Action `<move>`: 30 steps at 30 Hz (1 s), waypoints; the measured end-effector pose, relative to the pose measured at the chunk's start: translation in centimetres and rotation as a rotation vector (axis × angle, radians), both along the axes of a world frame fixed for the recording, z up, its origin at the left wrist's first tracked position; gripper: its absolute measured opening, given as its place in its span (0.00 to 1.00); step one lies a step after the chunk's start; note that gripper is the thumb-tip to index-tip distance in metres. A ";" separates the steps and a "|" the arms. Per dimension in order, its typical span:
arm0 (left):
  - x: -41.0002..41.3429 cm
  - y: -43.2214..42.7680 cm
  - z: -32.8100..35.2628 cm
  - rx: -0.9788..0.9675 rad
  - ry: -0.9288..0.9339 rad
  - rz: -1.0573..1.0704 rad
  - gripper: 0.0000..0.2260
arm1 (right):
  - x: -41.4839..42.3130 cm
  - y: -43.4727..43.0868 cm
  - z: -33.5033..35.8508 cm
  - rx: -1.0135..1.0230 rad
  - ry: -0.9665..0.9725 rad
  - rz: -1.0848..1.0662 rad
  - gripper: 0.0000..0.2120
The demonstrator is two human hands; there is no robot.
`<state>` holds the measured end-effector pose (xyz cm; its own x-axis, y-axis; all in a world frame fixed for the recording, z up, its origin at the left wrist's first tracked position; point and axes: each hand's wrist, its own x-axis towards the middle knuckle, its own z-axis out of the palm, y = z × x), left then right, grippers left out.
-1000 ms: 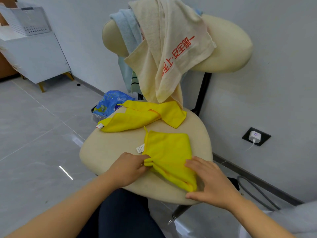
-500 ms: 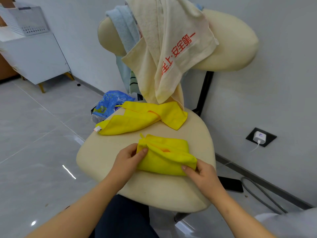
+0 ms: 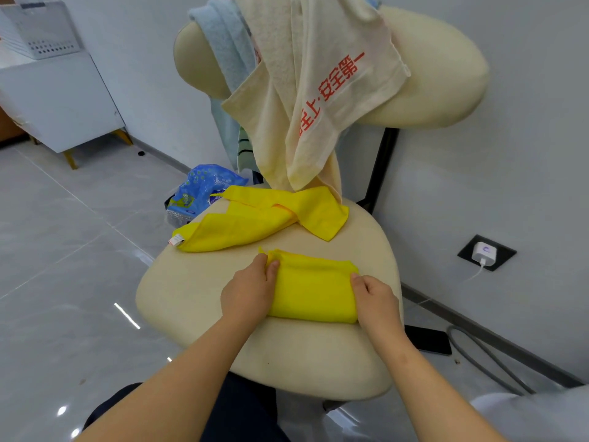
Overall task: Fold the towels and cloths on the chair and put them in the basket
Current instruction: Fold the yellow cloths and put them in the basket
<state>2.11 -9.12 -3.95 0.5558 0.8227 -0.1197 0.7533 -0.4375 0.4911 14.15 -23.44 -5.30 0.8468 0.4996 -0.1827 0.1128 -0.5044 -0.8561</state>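
A folded yellow cloth (image 3: pixel 314 288) lies as a neat rectangle on the cream chair seat (image 3: pixel 197 291). My left hand (image 3: pixel 250 290) grips its left edge and my right hand (image 3: pixel 374 299) grips its right edge. A second yellow cloth (image 3: pixel 255 220) lies crumpled and unfolded at the back of the seat. Over the chair back (image 3: pixel 439 74) hang a cream towel with red print (image 3: pixel 315 90) and a light blue towel (image 3: pixel 223 52), with a striped cloth partly hidden behind them. A white basket (image 3: pixel 38 30) stands on a white cabinet at the far left.
A blue plastic bag (image 3: pixel 204 189) lies on the floor left of the chair. The white cabinet (image 3: pixel 60 103) stands against the wall. A dark phone (image 3: pixel 428 339) and a grey cable (image 3: pixel 478 358) lie on the floor to the right, below a wall socket with a charger (image 3: pixel 484 252).
The near half of the yellow cloth was lifted and folded away from me, turning a square into a narrower rectangle. Both hands moved from its near edge to its two sides.
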 end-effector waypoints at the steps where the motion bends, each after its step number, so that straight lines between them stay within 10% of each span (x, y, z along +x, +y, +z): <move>1: 0.2 0.3 0.1 0.007 0.037 -0.020 0.16 | -0.1 0.1 -0.1 -0.005 -0.019 -0.011 0.20; 19: 1.2 0.8 0.2 0.130 0.140 0.063 0.20 | -0.1 2.4 1.6 -0.505 -0.309 0.009 0.09; 24: 1.3 0.5 -0.9 0.539 -0.142 -0.441 0.16 | -0.9 2.9 1.3 -0.374 -0.748 0.252 0.19; 30: 0.8 0.4 -1.7 0.207 0.208 -0.501 0.32 | -0.9 2.7 -0.4 -0.490 -0.398 0.367 0.23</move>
